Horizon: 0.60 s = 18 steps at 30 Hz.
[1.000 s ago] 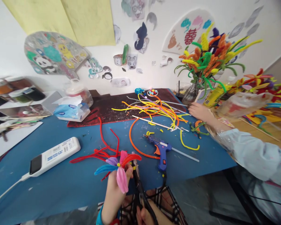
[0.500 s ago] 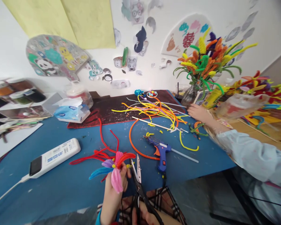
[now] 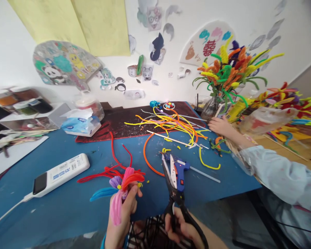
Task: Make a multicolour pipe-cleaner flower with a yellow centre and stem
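Note:
My left hand (image 3: 128,204) is closed on a pipe-cleaner flower (image 3: 115,204) with pink, red, purple and blue petals and small yellow bits. A yellow tip pokes out between my thumb and finger. In my right hand (image 3: 181,224) is a pair of black-handled scissors (image 3: 174,193), fingers through the loops, blades slightly apart and pointing away from me. The blades overlap a blue glue gun (image 3: 180,173) lying on the table behind them. Red pipe cleaners (image 3: 103,174) lie just beyond the flower. A small yellow piece (image 3: 148,181) rests on the table between my hands.
Yellow and orange pipe cleaners (image 3: 176,122) are heaped on a dark mat (image 3: 114,119). A white power bank (image 3: 64,173) with a cable lies left. At right, another person's hand (image 3: 220,125) rests near a vase of pipe-cleaner flowers (image 3: 225,69). A tissue pack (image 3: 80,124) sits back left.
The scissors in my right hand have moved right, away from the flower. My left hand has shifted slightly left and down with the flower. A small yellow piece now shows on the table.

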### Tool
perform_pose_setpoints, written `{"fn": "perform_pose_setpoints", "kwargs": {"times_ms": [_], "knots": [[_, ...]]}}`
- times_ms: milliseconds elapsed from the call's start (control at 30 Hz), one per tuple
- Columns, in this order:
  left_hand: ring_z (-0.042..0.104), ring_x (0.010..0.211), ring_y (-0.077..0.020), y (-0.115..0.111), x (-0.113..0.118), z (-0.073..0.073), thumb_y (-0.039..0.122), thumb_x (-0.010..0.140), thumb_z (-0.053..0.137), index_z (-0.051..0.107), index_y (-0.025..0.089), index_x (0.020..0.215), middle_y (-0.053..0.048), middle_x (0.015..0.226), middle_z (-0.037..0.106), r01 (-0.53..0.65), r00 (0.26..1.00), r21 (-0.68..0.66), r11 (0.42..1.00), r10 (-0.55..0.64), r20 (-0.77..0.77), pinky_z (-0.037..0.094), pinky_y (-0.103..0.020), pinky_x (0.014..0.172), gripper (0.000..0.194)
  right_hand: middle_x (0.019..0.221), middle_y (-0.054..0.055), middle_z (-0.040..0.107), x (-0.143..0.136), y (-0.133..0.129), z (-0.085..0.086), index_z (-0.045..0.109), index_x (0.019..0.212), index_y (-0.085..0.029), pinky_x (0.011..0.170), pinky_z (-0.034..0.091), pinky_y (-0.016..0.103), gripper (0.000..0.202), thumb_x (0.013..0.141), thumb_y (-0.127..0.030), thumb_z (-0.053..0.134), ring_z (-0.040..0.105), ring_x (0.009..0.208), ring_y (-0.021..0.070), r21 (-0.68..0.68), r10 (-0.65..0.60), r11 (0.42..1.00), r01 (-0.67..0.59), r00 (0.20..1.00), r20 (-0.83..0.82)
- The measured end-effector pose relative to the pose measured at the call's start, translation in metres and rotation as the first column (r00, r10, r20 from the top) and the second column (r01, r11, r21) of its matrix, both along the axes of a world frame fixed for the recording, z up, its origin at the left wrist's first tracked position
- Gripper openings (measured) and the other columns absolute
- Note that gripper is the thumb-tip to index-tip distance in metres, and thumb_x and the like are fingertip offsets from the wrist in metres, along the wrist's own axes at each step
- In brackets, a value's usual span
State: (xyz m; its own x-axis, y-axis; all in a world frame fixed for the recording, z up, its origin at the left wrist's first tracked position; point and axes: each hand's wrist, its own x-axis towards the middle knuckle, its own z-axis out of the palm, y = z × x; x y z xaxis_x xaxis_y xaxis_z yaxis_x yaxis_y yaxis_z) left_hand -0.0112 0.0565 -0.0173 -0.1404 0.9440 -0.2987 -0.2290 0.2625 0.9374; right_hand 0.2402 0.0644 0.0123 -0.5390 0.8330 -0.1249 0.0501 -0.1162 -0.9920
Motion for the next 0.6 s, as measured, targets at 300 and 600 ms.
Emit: {"fn": "perform_pose_setpoints", "kwargs": {"times_ms": [300, 600], "knots": [[0.009, 0.040, -0.0024, 0.001, -0.002, 0.003, 0.047, 0.075, 0.068, 0.059, 0.014, 0.071, 0.013, 0.041, 0.019, 0.018, 0.994, -0.026, 0.999, -0.015, 0.110, 0.009, -0.020, 0.042, 0.034, 0.044, -0.003, 0.045, 0.005, -0.036, -0.034, 0.053, 0.058, -0.020, 0.041, 0.029, 0.023, 0.048, 0.067, -0.065, 0.066, 0.037, 0.041, 0.0096, 0.097, -0.523, 0.850, 0.518, 0.807, 0.274], [0.015, 0.038, -0.0037, 0.002, -0.010, 0.008, 0.050, 0.072, 0.069, 0.061, 0.013, 0.084, 0.014, 0.039, 0.024, 0.081, 0.992, -0.030, 0.996, -0.078, 0.095, 0.014, -0.021, 0.042, 0.039, 0.059, 0.003, 0.063, 0.090, -0.001, -0.025, 0.064, 0.096, -0.021, 0.051, 0.042, 0.032, 0.046, 0.074, -0.060, 0.054, 0.059, 0.053, 0.0227, 0.604, -0.766, 0.593, 0.532, 0.142, 0.627]]}}
